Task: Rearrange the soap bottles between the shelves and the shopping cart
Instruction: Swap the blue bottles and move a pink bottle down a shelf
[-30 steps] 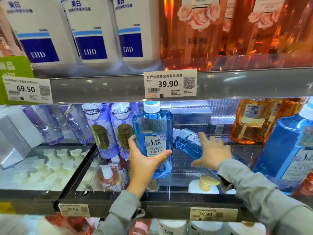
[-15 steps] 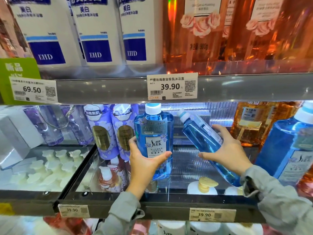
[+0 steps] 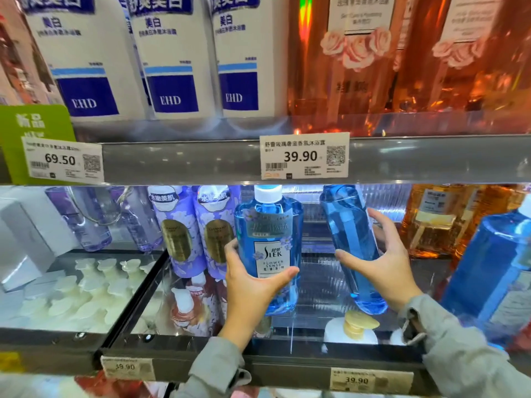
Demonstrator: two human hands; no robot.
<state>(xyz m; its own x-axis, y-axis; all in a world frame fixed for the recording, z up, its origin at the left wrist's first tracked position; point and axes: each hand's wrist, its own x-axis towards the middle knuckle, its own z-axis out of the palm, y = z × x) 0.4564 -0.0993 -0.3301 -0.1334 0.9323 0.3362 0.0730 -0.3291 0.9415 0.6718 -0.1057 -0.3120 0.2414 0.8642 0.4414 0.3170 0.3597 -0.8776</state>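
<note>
A blue SLEK soap bottle (image 3: 268, 234) with a white cap stands upright on the glass middle shelf (image 3: 321, 285). My left hand (image 3: 250, 285) grips its lower part, thumb on the label side. A second blue bottle (image 3: 349, 239) is held nearly upright just to the right, its top near the underside of the shelf above. My right hand (image 3: 385, 265) grips it round the middle. Its base seems to hang a little above the shelf.
Purple bottles (image 3: 198, 234) stand left of the held bottle. Amber bottles (image 3: 431, 222) and another large blue bottle (image 3: 488, 271) crowd the right. White EHD bottles (image 3: 169, 58) and pink rose bottles (image 3: 359, 61) fill the upper shelf. White pump tops (image 3: 352, 328) show below the glass.
My right hand has lifted the second blue bottle from lying on the shelf and swung it upright beside the first. My left hand has kept its hold on the standing bottle.
</note>
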